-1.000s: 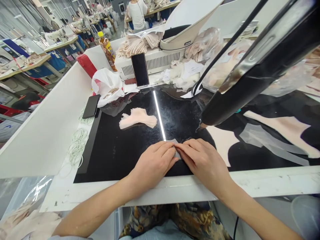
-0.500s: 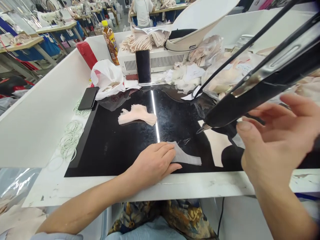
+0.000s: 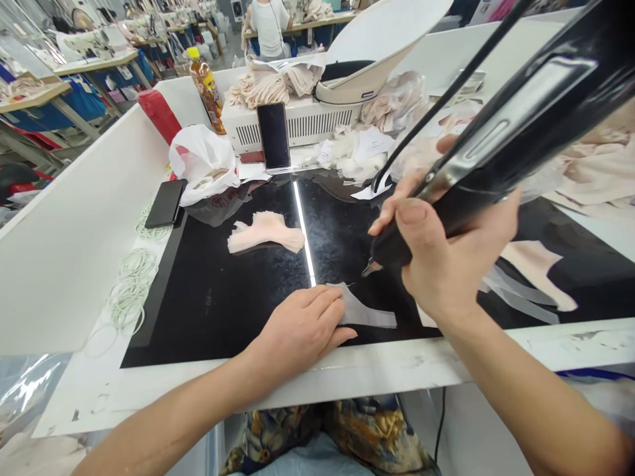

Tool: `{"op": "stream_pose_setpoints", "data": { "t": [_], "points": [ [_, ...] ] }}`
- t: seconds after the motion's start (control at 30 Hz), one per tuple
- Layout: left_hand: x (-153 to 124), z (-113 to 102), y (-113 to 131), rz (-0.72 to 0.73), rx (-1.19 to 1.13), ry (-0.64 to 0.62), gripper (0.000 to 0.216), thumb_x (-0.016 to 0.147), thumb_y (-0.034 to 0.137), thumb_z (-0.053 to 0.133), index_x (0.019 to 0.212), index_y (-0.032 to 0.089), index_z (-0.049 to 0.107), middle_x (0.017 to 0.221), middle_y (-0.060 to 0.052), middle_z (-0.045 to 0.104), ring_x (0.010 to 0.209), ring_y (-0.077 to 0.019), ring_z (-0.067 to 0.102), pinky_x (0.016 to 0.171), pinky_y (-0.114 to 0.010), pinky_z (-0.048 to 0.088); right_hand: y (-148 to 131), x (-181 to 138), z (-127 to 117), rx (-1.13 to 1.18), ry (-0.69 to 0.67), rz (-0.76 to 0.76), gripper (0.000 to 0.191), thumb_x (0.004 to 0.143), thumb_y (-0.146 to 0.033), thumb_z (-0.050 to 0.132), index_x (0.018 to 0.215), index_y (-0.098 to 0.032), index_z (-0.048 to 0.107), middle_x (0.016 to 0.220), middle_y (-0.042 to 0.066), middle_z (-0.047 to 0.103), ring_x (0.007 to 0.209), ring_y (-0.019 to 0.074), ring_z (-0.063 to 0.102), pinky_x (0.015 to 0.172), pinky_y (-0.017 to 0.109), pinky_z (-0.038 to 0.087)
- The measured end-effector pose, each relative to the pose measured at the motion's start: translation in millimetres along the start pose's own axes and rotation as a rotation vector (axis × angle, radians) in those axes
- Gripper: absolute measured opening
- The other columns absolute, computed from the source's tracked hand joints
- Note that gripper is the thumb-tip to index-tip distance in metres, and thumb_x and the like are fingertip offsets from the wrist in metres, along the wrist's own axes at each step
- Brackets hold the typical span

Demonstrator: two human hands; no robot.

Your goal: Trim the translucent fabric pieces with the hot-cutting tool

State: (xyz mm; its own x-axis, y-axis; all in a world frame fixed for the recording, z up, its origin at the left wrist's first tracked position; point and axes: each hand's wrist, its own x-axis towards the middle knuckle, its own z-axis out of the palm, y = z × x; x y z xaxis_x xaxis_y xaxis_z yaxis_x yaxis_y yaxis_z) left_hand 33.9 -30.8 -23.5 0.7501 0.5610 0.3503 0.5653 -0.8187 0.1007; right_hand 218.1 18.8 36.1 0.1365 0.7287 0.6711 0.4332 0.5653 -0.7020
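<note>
The left hand (image 3: pixel 302 324) lies flat and unclenched, fingers extended and together, covering the left end of the mesh (image 3: pixel 370 313) on the black mat (image 3: pixel 233 297), by the near edge of the counter (image 3: pixel 377 367). The right hand (image 3: pixel 449 264) is wrapped around the lower end of the tool (image 3: pixel 520 152), thumb on the near side. The tool's tip (image 3: pixel 370 267) points left, just far of the mesh.

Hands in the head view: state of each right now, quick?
Left hand: open, laid over the sheer grey piece.
Right hand: closed around the black tool.
</note>
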Motion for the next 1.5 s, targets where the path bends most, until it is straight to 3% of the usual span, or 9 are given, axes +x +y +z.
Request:
{"op": "stream_pose_setpoints", "data": {
  "t": [0.13, 0.27, 0.5, 0.7, 0.93, 1.5],
  "points": [
    [0.1, 0.1, 0.2, -0.001, 0.013, -0.017, 0.039, 0.105, 0.045, 0.046, 0.110, 0.010, 0.063, 0.126, -0.012, 0.070, 0.117, -0.0239, 0.066, 0.097, -0.037, 0.057, -11.0, -8.0, 17.5, 0.251, 0.075, 0.138, 0.057, 0.085, -0.068, 0.060, 0.122, -0.029, 0.040, 0.083, 0.000, 0.052, 0.063, 0.0164, 0.054, 0.061, 0.040, 0.055],
    [0.4, 0.7, 1.7, 0.001, 0.030, -0.003, 0.039, 0.105, 0.044, 0.046, 0.111, 0.009, 0.064, 0.125, -0.012, 0.071, 0.116, -0.0233, 0.066, 0.098, -0.037, 0.056, -12.5, -14.0, 22.5, 0.296, -0.010, 0.205, 0.054, 0.087, -0.068, 0.057, 0.121, -0.032, 0.036, 0.084, 0.001, 0.057, 0.066, 0.0191, 0.058, 0.064, 0.041, 0.055],
    [-0.5, -0.6, 2.9, 0.000, 0.062, -0.025, 0.040, 0.105, 0.045, 0.045, 0.111, 0.010, 0.064, 0.127, -0.012, 0.070, 0.116, -0.0240, 0.067, 0.097, -0.038, 0.056, -6.4, -15.5, 22.4, 0.269, 0.028, 0.238, 0.058, 0.083, -0.071, 0.060, 0.119, -0.032, 0.034, 0.084, 0.001, 0.058, 0.066, 0.0198, 0.059, 0.064, 0.041, 0.057],
    [-1.3, -1.3, 2.6, 0.001, 0.081, -0.035, 0.042, 0.106, 0.046, 0.044, 0.111, 0.010, 0.065, 0.128, -0.012, 0.070, 0.115, -0.0247, 0.067, 0.095, -0.038, 0.056, -6.8, -13.3, 22.1, 0.323, 0.060, 0.231, 0.053, 0.085, -0.062, 0.065, 0.118, -0.030, 0.039, 0.082, 0.001, 0.058, 0.065, 0.0184, 0.059, 0.064, 0.041, 0.057],
    [-0.9, -2.6, 3.9, 0.008, 0.096, -0.023, 0.040, 0.106, 0.044, 0.044, 0.111, 0.010, 0.064, 0.126, -0.011, 0.070, 0.114, -0.0242, 0.066, 0.093, -0.037, 0.056, -0.1, -7.6, 28.6, 0.543, 0.181, 0.038, 0.041, 0.080, -0.042, 0.079, 0.108, -0.031, 0.051, 0.074, -0.005, 0.057, 0.055, 0.0109, 0.056, 0.050, 0.029, 0.055],
    [-0.9, -3.6, 3.7, 0.000, 0.094, -0.030, 0.039, 0.106, 0.044, 0.045, 0.113, 0.010, 0.064, 0.128, -0.012, 0.069, 0.117, -0.0243, 0.066, 0.092, -0.037, 0.056, 4.4, -10.1, 29.5, 0.531, 0.206, 0.071, 0.041, 0.078, -0.040, 0.080, 0.108, -0.030, 0.054, 0.075, -0.004, 0.060, 0.056, 0.0137, 0.057, 0.052, 0.034, 0.054]
  ]
}}
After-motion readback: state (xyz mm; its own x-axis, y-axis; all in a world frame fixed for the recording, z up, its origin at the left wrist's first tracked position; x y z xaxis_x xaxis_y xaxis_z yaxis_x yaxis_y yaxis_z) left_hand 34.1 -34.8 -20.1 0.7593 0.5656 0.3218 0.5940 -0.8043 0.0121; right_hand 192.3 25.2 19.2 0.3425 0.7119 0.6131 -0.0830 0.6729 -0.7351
